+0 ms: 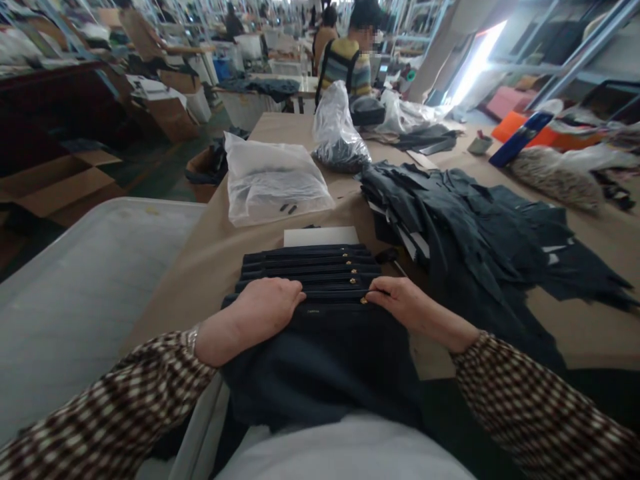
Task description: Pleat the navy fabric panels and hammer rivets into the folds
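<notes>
A staggered stack of dark navy garment pieces (pixel 310 263), each with a small brass button, lies in front of me on the paper-covered table (pixel 200 267). The nearest piece (pixel 325 353) drapes toward my lap. My left hand (pixel 267 308) rests on its upper left edge with the fingers curled down over the fabric. At the brass button, my right hand (pixel 400 301) pinches the upper right edge. A white card (pixel 321 236) sits just beyond the stack.
A heap of dark cut fabric (pixel 465 227) spreads to the right. Two clear plastic bags (pixel 270 180) lie farther back. A pale plastic bin (pixel 85 300) stands at my left. A person in a striped top (pixel 347 63) works at the table's far end. Cardboard boxes (pixel 60 183) sit on the floor.
</notes>
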A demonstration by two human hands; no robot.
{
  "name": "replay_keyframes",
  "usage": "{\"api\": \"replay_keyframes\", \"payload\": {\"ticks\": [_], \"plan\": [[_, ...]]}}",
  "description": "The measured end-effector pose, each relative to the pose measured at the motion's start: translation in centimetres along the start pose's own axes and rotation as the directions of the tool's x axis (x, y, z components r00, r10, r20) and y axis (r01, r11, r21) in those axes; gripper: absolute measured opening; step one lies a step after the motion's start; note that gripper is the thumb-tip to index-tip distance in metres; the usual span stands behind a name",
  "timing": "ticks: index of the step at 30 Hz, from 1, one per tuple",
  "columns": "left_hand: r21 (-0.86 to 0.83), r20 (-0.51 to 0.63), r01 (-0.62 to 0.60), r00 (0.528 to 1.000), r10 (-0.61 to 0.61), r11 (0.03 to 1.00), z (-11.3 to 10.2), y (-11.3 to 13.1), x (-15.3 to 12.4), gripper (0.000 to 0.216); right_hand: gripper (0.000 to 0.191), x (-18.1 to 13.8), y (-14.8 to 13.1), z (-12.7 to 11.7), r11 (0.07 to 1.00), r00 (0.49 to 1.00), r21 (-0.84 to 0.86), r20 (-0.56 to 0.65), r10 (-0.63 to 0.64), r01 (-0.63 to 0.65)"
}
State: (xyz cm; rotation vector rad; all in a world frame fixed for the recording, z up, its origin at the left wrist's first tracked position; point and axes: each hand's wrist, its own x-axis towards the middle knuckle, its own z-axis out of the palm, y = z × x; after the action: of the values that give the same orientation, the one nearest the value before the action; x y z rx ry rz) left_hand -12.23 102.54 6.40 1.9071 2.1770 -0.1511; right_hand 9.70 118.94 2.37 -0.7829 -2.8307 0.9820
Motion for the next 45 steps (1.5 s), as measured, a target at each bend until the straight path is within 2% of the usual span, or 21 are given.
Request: {"api": "replay_keyframes", "payload": {"ticks": [3, 6, 10, 15, 18, 20, 22, 24, 27, 29, 30, 32, 33, 35, 37, 39, 42, 45], "plan": [[0.035, -0.007, 0.021, 1.0, -0.021, 0.999, 0.6, -0.3, 0.8, 0.034, 0.022, 1.4, 0.2, 0.5, 0.977, 0.994, -0.199, -0.056, -0.089, 0.077], [0.051, -0.016, 0.026, 1.0, -0.025, 0.998, 1.0, -0.4, 1.2, 0.034, 0.024, 2.3, 0.7, 1.2, 0.95, 0.994, -0.304, -0.053, -0.09, 0.07], [0.054, -0.011, 0.05, 0.999, -0.05, 0.997, 1.4, -0.5, 1.7, 0.035, 0.027, 2.7, 1.0, 1.9, 0.946, 0.997, -0.324, -0.068, -0.042, 0.018], [0.079, 0.007, 0.032, 0.999, -0.033, 0.996, 1.3, -0.7, 2.1, 0.033, 0.027, 3.1, 0.1, 1.2, 0.923, 0.999, -0.382, -0.041, 0.023, -0.037], [0.194, -0.1, 0.044, 0.995, -0.024, 0.98, 1.3, 0.7, 2.0, 0.029, 0.027, 3.2, -0.4, 1.1, 0.899, 0.998, -0.434, -0.009, 0.056, -0.054], [0.283, -0.21, -0.016, 0.975, 0.078, 0.959, 2.0, 2.4, 2.1, 0.028, 0.028, 3.3, -0.5, 1.4, 0.891, 0.999, -0.453, 0.009, 0.045, -0.036], [0.289, -0.244, -0.199, 0.93, 0.273, 0.936, 3.4, 4.2, 2.4, 0.038, 0.03, 3.3, -0.4, 1.7, 0.89, 1.0, -0.455, 0.011, 0.022, -0.014], [0.253, -0.252, -0.321, 0.889, 0.383, 0.913, 5.2, 5.4, 2.8, 0.042, 0.029, 3.1, -0.3, 1.5, 0.906, 1.0, -0.424, -0.009, -0.001, -0.003], [0.243, -0.303, -0.353, 0.858, 0.416, 0.904, 7.7, 5.5, 3.1, 0.039, 0.02, 2.7, 0.4, -1.2, 0.954, 0.984, -0.285, -0.123, -0.132, 0.093], [0.274, -0.367, -0.372, 0.812, 0.454, 0.887, 8.7, 4.7, 3.1, 0.042, 0.017, 2.7, 2.1, -5.1, 0.974, 0.939, -0.205, -0.305, -0.161, 0.1], [0.291, -0.401, -0.379, 0.786, 0.472, 0.879, 9.0, 4.2, 3.1, 0.043, 0.017, 2.9, 3.5, -7.4, 0.983, 0.904, -0.182, -0.413, -0.111, 0.038], [0.321, -0.456, -0.375, 0.743, 0.489, 0.87, 9.3, 3.6, 3.1, 0.046, 0.02, 3.6, 6.8, -12.0, 0.948, 0.8, -0.15, -0.583, 0.144, -0.28], [0.332, -0.476, -0.369, 0.73, 0.491, 0.868, 9.4, 3.5, 3.1, 0.047, 0.022, 4.0, 8.7, -13.9, 0.925, 0.764, -0.123, -0.608, 0.216, -0.359], [0.349, -0.504, -0.355, 0.709, 0.493, 0.867, 9.4, 3.5, 3.1, 0.047, 0.023, 4.8, 12.1, -16.4, 0.882, 0.727, -0.075, -0.601, 0.332, -0.466], [0.362, -0.52, -0.343, 0.697, 0.494, 0.866, 9.3, 3.6, 3.2, 0.047, 0.026, 5.6, 14.7, -17.2, 0.848, 0.71, -0.036, -0.567, 0.418, -0.529], [0.376, -0.532, -0.339, 0.683, 0.501, 0.862, 9.3, 3.8, 3.2, 0.047, 0.029, 6.3, 16.1, -17.0, 0.821, 0.69, -0.003, -0.545, 0.477, -0.571], [0.393, -0.54, -0.332, 0.672, 0.507, 0.858, 9.1, 3.9, 3.2, 0.048, 0.025, 7.0, 16.8, -16.6, 0.812, 0.676, 0.043, -0.53, 0.512, -0.582], [0.397, -0.548, -0.324, 0.667, 0.505, 0.859, 9.0, 3.9, 3.1, 0.048, 0.015, 7.1, 16.5, -17.4, 0.824, 0.682, 0.093, -0.514, 0.52, -0.558]]}}
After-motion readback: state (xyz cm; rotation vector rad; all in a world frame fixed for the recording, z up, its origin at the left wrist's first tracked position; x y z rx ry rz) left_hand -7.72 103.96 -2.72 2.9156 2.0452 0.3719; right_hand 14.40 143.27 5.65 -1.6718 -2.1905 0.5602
